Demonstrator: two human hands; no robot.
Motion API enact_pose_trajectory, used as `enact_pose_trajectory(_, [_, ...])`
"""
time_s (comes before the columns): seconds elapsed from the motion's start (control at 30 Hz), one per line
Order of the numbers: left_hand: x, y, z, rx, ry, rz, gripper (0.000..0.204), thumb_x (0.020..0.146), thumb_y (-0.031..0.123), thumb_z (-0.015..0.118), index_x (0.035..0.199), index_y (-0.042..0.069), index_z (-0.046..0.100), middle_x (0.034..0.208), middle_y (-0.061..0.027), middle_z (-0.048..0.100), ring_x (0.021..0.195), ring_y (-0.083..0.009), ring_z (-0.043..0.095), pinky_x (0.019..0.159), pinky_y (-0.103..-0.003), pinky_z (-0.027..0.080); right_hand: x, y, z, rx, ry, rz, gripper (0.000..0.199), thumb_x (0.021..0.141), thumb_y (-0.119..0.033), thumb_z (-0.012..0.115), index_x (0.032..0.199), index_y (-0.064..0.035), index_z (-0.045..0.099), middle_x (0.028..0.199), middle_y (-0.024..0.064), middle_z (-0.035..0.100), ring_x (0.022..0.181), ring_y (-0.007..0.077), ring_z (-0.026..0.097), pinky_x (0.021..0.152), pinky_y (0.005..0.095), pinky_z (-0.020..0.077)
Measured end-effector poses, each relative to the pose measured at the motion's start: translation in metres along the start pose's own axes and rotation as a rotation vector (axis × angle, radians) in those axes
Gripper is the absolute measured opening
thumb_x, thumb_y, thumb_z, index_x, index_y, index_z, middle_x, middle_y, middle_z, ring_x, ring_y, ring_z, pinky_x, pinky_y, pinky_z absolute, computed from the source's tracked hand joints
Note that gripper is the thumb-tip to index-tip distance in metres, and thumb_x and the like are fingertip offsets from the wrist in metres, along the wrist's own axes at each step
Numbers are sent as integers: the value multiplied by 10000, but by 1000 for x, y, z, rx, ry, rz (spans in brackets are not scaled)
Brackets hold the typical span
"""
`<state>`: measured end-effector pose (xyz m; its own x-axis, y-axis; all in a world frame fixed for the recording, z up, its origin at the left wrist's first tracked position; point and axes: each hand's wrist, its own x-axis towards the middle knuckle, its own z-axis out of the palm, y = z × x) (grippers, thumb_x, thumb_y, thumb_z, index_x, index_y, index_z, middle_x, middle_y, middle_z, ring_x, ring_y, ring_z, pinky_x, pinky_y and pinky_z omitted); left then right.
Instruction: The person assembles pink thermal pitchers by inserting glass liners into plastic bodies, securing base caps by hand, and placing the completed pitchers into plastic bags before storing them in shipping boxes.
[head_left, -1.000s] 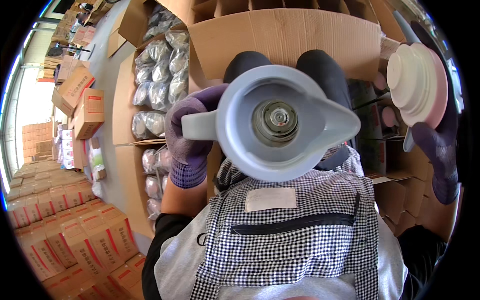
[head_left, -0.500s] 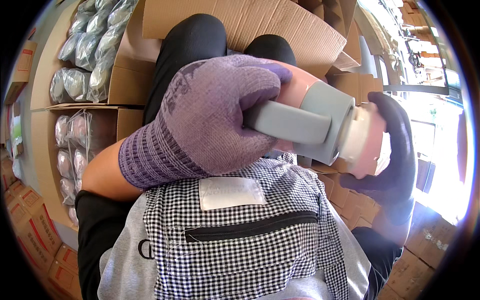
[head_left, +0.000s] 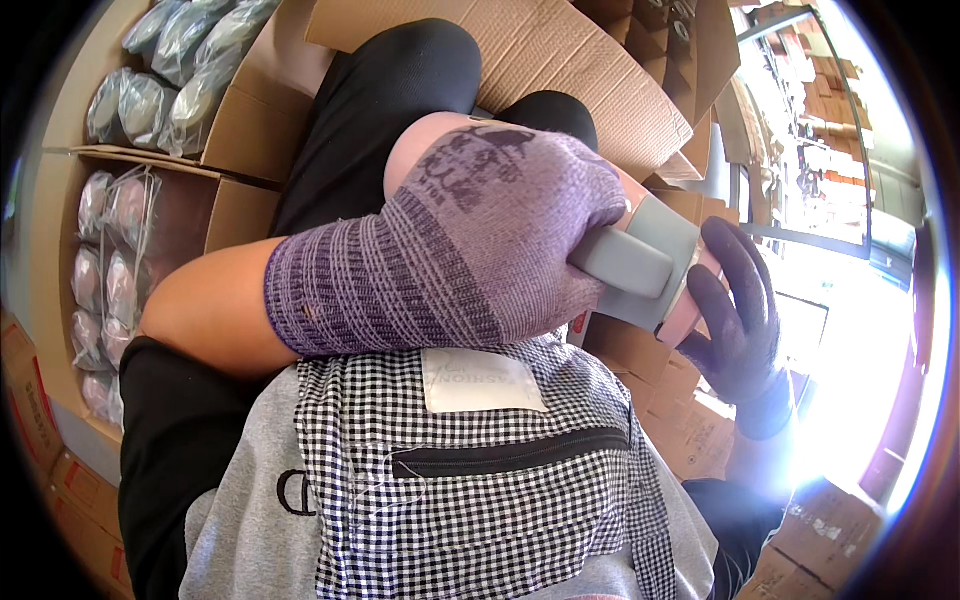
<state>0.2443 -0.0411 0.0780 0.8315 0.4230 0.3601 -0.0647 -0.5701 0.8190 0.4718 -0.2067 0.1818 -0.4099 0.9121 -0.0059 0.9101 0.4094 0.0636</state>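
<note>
Swung sideways since earlier, the grey jug (head_left: 640, 262) is gripped by left hand (head_left: 470, 250), right hand (head_left: 735, 320) clasping its pink end.

The grey plastic jug with a handle (head_left: 640, 262) lies tilted sideways above the lap, its pale pink lid (head_left: 690, 305) at the right end.

Down at the bottom, a black-and-white checked pouch (head_left: 480, 500) with a black zip and a pale sewn label lies against a grey garment (head_left: 245, 520). Over on the left, an open cardboard carton (head_left: 225, 130) stands packed with rounded items in clear plastic bags (head_left: 110, 240). More brown cartons (head_left: 60, 480) are stacked lower left, and further boxes (head_left: 690, 420), probably cardboard too, sit washed out in glare at right.
</note>
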Motion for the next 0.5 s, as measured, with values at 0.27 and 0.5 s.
enact_pose_trajectory(0.27, [-4,9,-8,-62,-94,-7,412,759,301,844,1009,1,712,1122,-191,724,1089,-363,695,967,-437,561,-14,4,31,-27,166,-206,494,872,-498,735,1272,-277,548,1280,95,565,1158,476,584,834,519,600])
enact_pose_trajectory(0.5, [-11,4,4,14,12,49,389,761,311,841,975,14,709,1161,-189,714,1073,-351,705,957,-433,566,-28,-12,21,59,-166,211,762,840,-602,748,1483,-323,451,1465,117,480,1278,480,515,894,590,558])
